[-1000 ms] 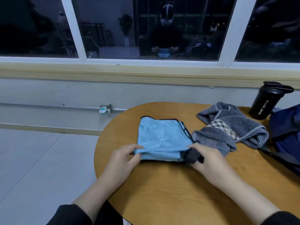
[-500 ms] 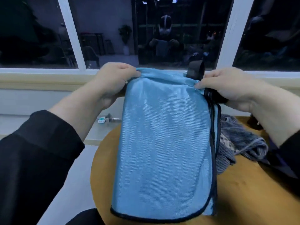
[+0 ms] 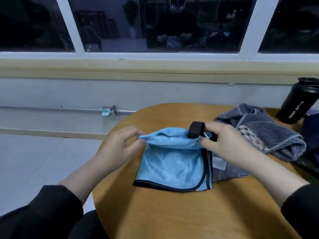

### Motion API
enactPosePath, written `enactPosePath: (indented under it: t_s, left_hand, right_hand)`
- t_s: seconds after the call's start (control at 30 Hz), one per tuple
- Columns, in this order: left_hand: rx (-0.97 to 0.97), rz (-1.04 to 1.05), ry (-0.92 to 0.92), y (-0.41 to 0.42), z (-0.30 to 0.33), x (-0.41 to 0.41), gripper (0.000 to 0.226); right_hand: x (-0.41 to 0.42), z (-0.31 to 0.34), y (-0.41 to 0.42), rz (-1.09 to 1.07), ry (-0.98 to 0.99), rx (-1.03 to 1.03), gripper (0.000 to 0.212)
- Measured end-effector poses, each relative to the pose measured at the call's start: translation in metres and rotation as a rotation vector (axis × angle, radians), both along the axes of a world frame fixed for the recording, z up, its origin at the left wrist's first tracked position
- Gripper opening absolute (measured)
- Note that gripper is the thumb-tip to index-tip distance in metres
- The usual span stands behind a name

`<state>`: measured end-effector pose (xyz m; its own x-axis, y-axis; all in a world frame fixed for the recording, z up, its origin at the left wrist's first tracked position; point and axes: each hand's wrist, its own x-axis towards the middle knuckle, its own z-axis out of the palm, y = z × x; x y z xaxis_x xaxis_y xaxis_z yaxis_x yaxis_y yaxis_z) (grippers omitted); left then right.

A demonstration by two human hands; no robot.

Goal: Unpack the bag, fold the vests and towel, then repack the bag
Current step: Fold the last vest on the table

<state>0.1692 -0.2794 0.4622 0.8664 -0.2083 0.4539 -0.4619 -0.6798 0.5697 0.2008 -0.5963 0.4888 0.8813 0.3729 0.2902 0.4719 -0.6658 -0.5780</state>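
A light blue vest (image 3: 170,163) with dark piping lies on the round wooden table (image 3: 189,213), its lower part flat and its top edge lifted. My left hand (image 3: 119,147) pinches the top left corner. My right hand (image 3: 226,144) grips the top right corner, where a black strap loop (image 3: 196,129) sticks up. A crumpled grey striped towel (image 3: 262,133) lies just right of the vest, partly behind my right hand. The dark blue bag (image 3: 310,135) shows only at the right edge.
A black sport bottle (image 3: 300,100) stands at the table's back right, beside the bag. A black bag strap (image 3: 307,168) runs along the table's right side. Beyond the table are a wall, a window sill and grey floor on the left.
The vest was lifted off the table and held up stretched in front of me, then brought back down. Its lower part now rests on the table while both hands still hold the top edge.
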Motion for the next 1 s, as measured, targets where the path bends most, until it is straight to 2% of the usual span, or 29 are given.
enactPosePath:
  t_s: [0.03, 0.1, 0.17, 0.2, 0.3, 0.37, 0.43, 0.5, 0.57, 0.67, 0.73, 0.83, 0.9, 0.93, 1.0]
  left_hand:
    - [0.096, -0.082, -0.029, 0.006, -0.014, -0.010, 0.017]
    - [0.287, -0.214, 0.079, 0.020, -0.043, -0.022, 0.026]
    - [0.343, -0.250, 0.217, 0.027, -0.057, -0.031, 0.036]
    - [0.309, -0.233, 0.208, 0.028, -0.060, -0.032, 0.043]
    - [0.169, -0.064, -0.003, 0.009, -0.046, -0.027, 0.053]
    - [0.129, 0.052, -0.031, -0.020, -0.030, -0.017, 0.042]
    - [0.182, 0.131, 0.147, -0.054, -0.023, -0.010, 0.037]
    - [0.394, 0.114, 0.327, -0.077, -0.034, -0.007, 0.052]
    - [0.596, 0.066, 0.399, -0.082, -0.049, -0.009, 0.062]
    - [0.670, 0.017, 0.336, -0.062, -0.062, -0.003, 0.068]
    - [0.696, -0.063, 0.300, -0.047, -0.065, 0.009, 0.070]
    - [0.779, -0.087, 0.180, -0.023, -0.060, 0.041, 0.076]
    - [0.775, 0.088, 0.109, -0.012, -0.053, 0.057, 0.082]
    - [0.741, 0.205, 0.122, -0.008, -0.051, 0.061, 0.085]
    - [0.525, 0.441, 0.247, -0.007, -0.053, 0.058, 0.090]
  right_hand:
    - [-0.011, -0.011, -0.004, 0.075, -0.018, -0.079, 0.013]
    - [-0.037, -0.030, -0.007, 0.248, 0.067, -0.331, 0.041]
    - [-0.054, -0.044, -0.009, 0.301, 0.167, -0.512, 0.073]
    - [-0.056, -0.046, -0.010, 0.276, 0.149, -0.484, 0.076]
    - [-0.049, -0.039, -0.004, 0.181, -0.070, -0.094, 0.062]
    - [-0.032, -0.032, 0.008, 0.141, -0.034, 0.060, 0.056]
    - [-0.014, -0.027, 0.026, 0.124, -0.023, -0.041, 0.043]
    - [0.003, -0.037, 0.041, 0.179, 0.019, -0.276, 0.038]
    - [0.013, -0.051, 0.046, 0.276, 0.159, -0.497, 0.055]
    - [0.006, -0.064, 0.047, 0.280, 0.235, -0.650, 0.082]
    - [-0.004, -0.063, 0.052, 0.231, 0.279, -0.678, 0.089]
    - [-0.003, -0.051, 0.067, 0.073, 0.274, -0.581, 0.057]
    - [0.013, -0.044, 0.071, -0.093, 0.262, -0.448, 0.040]
    - [0.021, -0.041, 0.071, -0.164, 0.307, -0.398, 0.043]
    - [0.034, -0.042, 0.067, -0.248, 0.446, -0.336, 0.065]
